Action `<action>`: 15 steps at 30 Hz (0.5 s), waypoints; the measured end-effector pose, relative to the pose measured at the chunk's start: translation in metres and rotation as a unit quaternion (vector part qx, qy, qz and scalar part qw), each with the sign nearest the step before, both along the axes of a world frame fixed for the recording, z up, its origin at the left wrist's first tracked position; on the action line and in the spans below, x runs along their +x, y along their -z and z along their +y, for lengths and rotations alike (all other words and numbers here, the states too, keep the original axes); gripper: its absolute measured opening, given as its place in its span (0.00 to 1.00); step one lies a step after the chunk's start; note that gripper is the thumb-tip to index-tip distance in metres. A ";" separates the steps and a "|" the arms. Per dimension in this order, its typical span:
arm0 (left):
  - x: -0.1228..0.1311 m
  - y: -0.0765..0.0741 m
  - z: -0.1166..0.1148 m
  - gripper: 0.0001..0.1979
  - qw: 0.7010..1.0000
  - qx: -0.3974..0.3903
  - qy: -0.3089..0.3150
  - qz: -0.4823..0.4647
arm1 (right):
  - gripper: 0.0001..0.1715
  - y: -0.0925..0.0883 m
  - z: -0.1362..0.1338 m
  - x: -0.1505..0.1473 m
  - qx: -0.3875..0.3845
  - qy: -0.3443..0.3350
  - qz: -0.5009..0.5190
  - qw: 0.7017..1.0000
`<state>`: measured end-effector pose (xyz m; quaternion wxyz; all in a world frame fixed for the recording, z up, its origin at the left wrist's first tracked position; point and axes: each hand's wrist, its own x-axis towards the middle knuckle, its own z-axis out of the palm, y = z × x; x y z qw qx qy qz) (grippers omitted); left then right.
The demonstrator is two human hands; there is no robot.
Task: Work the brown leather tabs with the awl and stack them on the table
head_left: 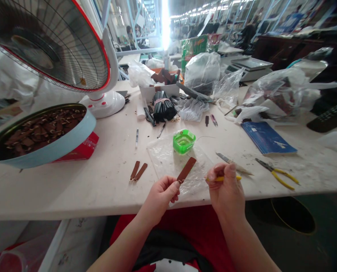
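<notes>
My left hand pinches the lower end of a brown leather-like tab, which slants up and right. My right hand is closed around a thin tool with a yellow handle and a slender metal shaft. The shaft's tip meets the tab's lower end at my left fingertips; whether it is a screwdriver or an awl I cannot tell. Two smaller brown tabs with metal rings lie left of my hands. Just beyond the held tab stands a green plastic cup with clear liquid, on a clear plastic sheet.
Yellow-handled pliers, a pointed blade and a blue booklet lie at the right. A round tin of brown tabs and a fan stand left. Black bundled strips and plastic bags crowd the back.
</notes>
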<state>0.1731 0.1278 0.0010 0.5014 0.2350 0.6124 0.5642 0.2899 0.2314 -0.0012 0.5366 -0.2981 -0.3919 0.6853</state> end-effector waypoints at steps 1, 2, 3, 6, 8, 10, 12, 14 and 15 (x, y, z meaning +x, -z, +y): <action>0.001 -0.002 -0.001 0.14 1.000 0.002 0.001 0.002 | 0.21 0.000 -0.003 -0.001 0.002 -0.005 0.002 1.000; 0.003 -0.003 -0.003 0.14 1.000 0.004 0.001 0.004 | 0.20 0.000 -0.005 -0.002 0.002 -0.009 0.004 1.000; 0.004 -0.004 -0.004 0.13 1.000 0.006 0.000 0.007 | 0.20 0.000 -0.007 -0.003 0.003 -0.012 0.006 1.000; 0.008 -0.005 -0.005 0.11 1.000 0.012 -0.013 0.023 | 0.20 -0.002 -0.011 -0.003 0.002 -0.016 0.010 1.000; 0.009 -0.006 -0.006 0.10 0.999 0.012 -0.028 0.043 | 0.21 -0.003 -0.011 0.001 0.001 -0.010 0.016 1.000; 0.009 -0.008 -0.008 0.08 0.997 0.008 -0.042 0.063 | 0.22 -0.003 -0.011 0.009 0.008 0.014 0.013 1.000; 0.009 -0.010 -0.009 0.08 0.995 0.009 -0.051 0.083 | 0.22 0.000 -0.012 0.016 0.031 0.039 -0.027 0.998; 0.010 -0.011 -0.010 0.07 0.994 0.011 -0.046 0.099 | 0.19 0.005 -0.015 0.020 0.066 0.013 -0.108 0.992; 0.011 -0.011 -0.011 0.07 0.994 0.011 -0.039 0.104 | 0.18 0.007 -0.018 0.020 0.086 -0.031 -0.152 0.984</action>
